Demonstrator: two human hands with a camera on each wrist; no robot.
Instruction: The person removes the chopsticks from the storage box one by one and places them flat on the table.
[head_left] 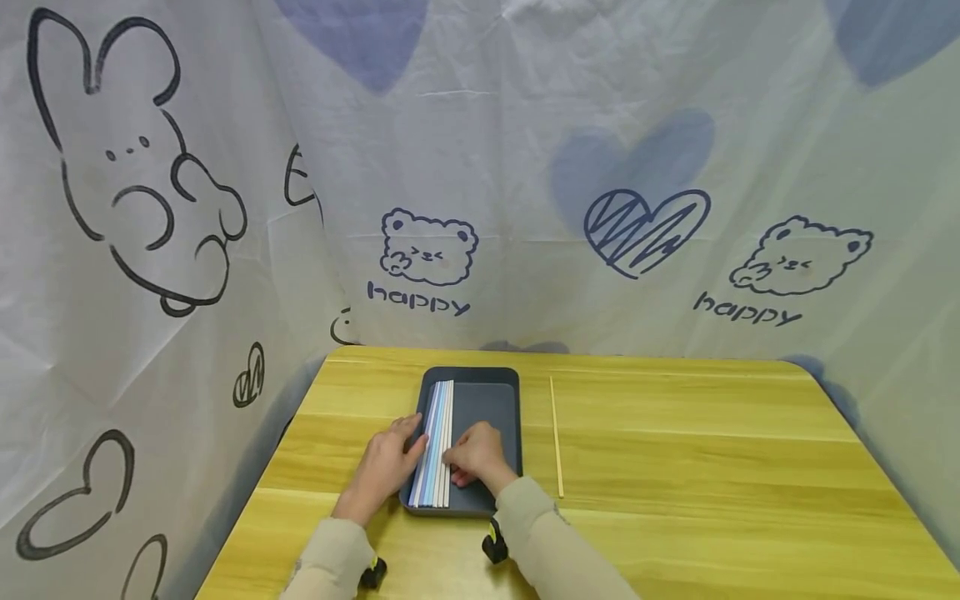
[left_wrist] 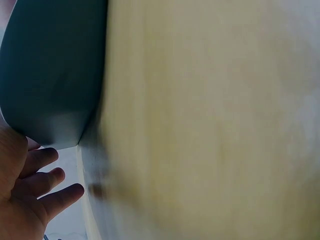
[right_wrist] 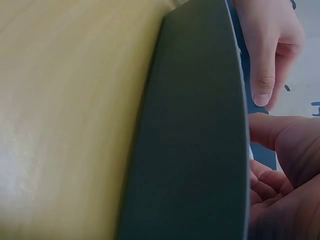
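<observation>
A close row of thin sticks (head_left: 439,408), white, blue and purplish, lies lengthwise along the left side of the tray (head_left: 487,402), between the two hands. The left hand (head_left: 382,460) is at the tray's left rim, fingers loosely spread, its thumb reaching over the row's left edge. The right hand (head_left: 480,454) is inside the tray, fingers curled, thumb and forefinger at the row's right edge; whether they pinch a stick I cannot tell. There is one tray and one lone yellowish stick (head_left: 557,442), right of it on the table (head_left: 690,467); the row is packed too tightly to count.
</observation>
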